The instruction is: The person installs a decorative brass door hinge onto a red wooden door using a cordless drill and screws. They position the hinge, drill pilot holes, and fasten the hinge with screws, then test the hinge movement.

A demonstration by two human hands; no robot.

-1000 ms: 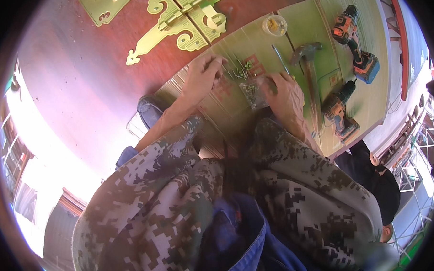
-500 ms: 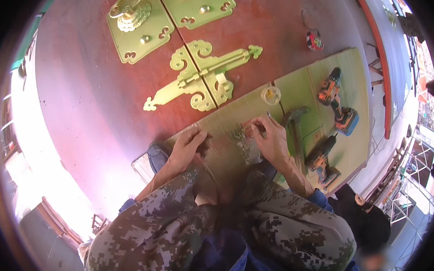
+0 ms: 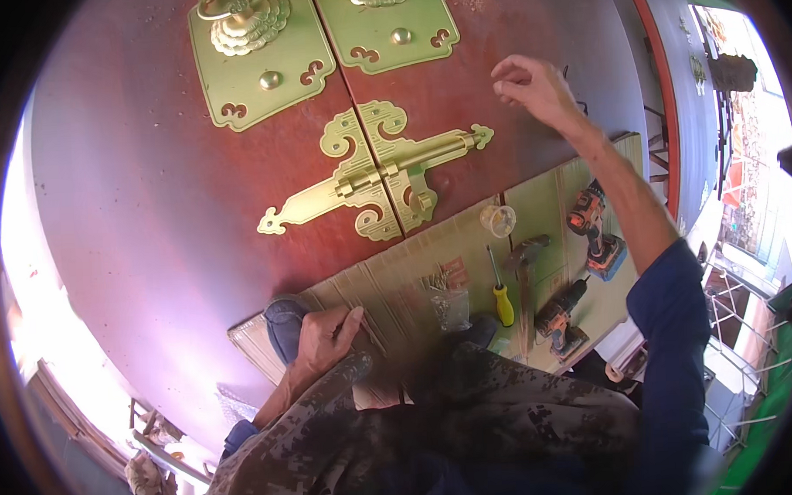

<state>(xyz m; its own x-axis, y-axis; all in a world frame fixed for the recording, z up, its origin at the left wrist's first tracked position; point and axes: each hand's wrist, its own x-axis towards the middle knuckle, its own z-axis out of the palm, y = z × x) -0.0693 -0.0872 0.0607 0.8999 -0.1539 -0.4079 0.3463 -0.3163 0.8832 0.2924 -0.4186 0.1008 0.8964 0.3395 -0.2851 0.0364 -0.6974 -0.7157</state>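
My right hand is raised over the red door panel, up and right of the gold slide latch. Its fingers are curled with the thumb close to them; whether anything small sits between them is hidden. My left hand rests beside my dark shoe, fingers folded in and thumb against them, so its contents cannot be seen. On the cardboard between my hands lies a clear plastic bag next to small loose screws. A yellow-handled screwdriver lies to the right.
A hammer and two cordless drills lie on the cardboard's right side. A clear cup stands near its far edge. Gold handle plates flank the panel seam farther off.
My right hand has left the screws and bag and swung far up and right over the panel. The screwdriver shows now. My left hand remains low by the shoe; the view has shifted.
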